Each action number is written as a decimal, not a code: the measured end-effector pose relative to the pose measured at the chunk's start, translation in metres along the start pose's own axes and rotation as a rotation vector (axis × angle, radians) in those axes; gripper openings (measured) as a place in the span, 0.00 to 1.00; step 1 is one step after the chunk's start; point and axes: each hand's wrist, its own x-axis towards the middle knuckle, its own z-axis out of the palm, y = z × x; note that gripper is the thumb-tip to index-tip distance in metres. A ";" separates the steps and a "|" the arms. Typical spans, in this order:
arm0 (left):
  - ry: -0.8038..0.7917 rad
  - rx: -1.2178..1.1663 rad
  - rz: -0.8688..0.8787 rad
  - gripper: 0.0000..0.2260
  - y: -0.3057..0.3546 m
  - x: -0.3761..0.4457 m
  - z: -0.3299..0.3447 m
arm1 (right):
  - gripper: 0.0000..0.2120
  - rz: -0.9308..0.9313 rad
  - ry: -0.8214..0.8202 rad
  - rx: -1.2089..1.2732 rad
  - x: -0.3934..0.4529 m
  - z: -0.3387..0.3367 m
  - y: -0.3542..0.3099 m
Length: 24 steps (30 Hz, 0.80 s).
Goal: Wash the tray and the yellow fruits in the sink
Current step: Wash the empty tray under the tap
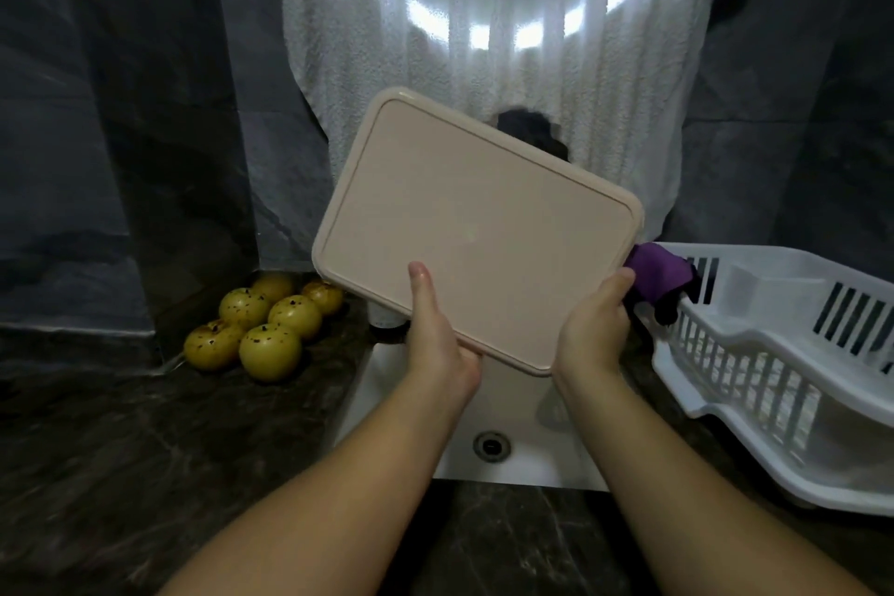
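Dark stone walls [111, 121] stand behind a dark marble counter [121, 460], and the room is dim. A white towel [484, 39] hangs at the back, and bright light shines through it in a curved band. A dark patch shows on the towel just above the tray, but it is too blurry to tell what it is.

Both hands hold up a beige tray [476, 227] over the white sink [513, 407]. It is tilted, with its flat side facing the camera. The left hand [435, 334] grips the tray's bottom edge, thumb lying on the front. The other fingers are hidden behind the tray. The right hand [597, 324] grips the bottom right corner, thumb on the rim.

The tray hides the back part of the sink. Only the round drain [492, 445] and some of the sink floor show.

Six yellow fruits [263, 324] with dark specks sit in a bunch on the counter, in the corner left of the sink. A white dish rack [783, 353] sits on the right, cut off by the picture's edge. A purple cloth [660, 273] hangs over its near corner, partly hidden behind the tray.
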 end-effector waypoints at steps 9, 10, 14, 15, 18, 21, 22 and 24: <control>0.051 -0.053 0.096 0.27 0.035 0.016 -0.005 | 0.26 0.002 0.034 -0.029 0.006 -0.003 -0.008; 0.052 -0.029 0.026 0.30 0.024 0.009 -0.001 | 0.27 0.005 0.013 -0.009 0.001 0.004 -0.007; 0.025 0.014 -0.110 0.34 0.039 0.020 -0.019 | 0.26 -0.108 0.028 -0.108 0.007 0.003 -0.027; 0.041 0.024 -0.131 0.35 0.052 0.029 -0.028 | 0.26 -0.130 0.052 -0.138 0.014 -0.004 -0.035; 0.017 0.147 -0.286 0.40 0.093 0.048 -0.053 | 0.30 -0.191 0.072 -0.233 0.036 -0.029 -0.051; -0.117 0.443 -0.516 0.32 0.119 0.043 -0.061 | 0.28 -0.299 0.012 -0.277 0.045 -0.045 -0.060; -0.185 0.517 -0.552 0.27 0.121 0.038 -0.061 | 0.24 -0.339 -0.012 -0.286 0.046 -0.047 -0.064; -0.232 0.559 -0.546 0.20 0.116 0.029 -0.059 | 0.21 -0.392 -0.045 -0.256 0.046 -0.047 -0.070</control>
